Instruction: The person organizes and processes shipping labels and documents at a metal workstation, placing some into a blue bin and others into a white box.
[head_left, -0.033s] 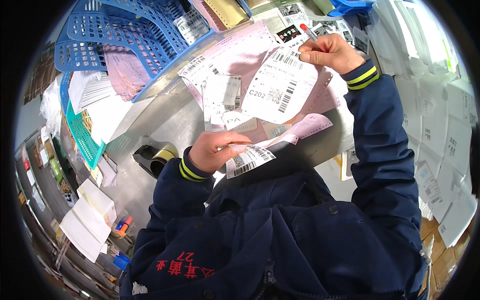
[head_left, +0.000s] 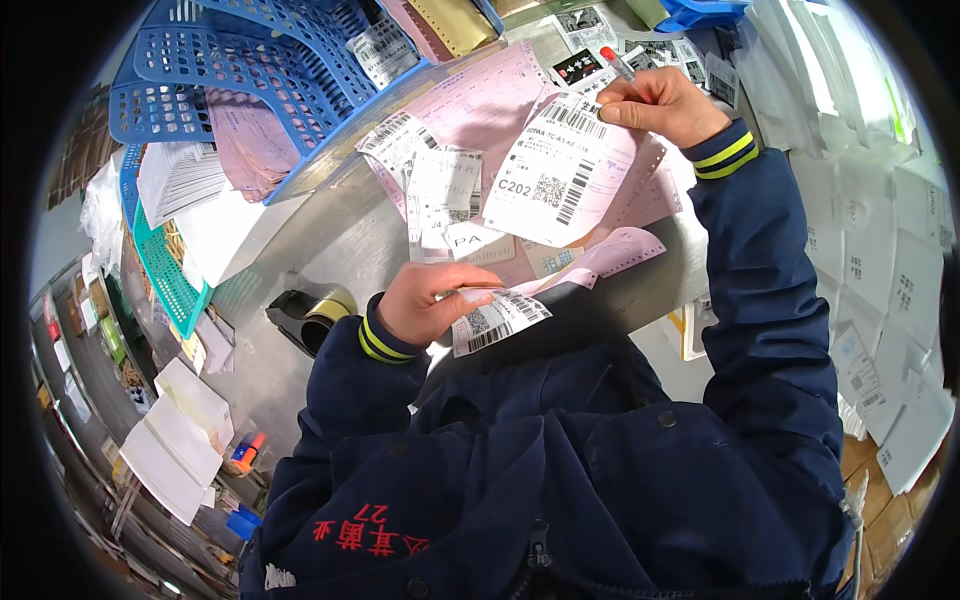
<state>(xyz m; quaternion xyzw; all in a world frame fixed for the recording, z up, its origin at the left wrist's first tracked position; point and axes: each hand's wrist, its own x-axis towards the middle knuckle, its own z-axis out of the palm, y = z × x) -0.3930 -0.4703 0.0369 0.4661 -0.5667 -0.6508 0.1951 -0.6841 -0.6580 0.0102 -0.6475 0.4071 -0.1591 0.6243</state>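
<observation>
My right hand pinches the top corner of a white shipping label with a barcode and a square code. A red-capped pen sticks up from the same hand. Nearer my body, my left hand is closed on the end of a barcode label. A curled pink form rises beside that label; whether my left hand also grips it is hidden. Beneath the label in my right hand, pink forms and several smaller white labels overlap on the metal table.
A blue perforated basket with papers stands at the far left, near a green perforated tray. A tape roll in a black dispenser lies left of my left hand. Plastic-wrapped white stacks line the right side.
</observation>
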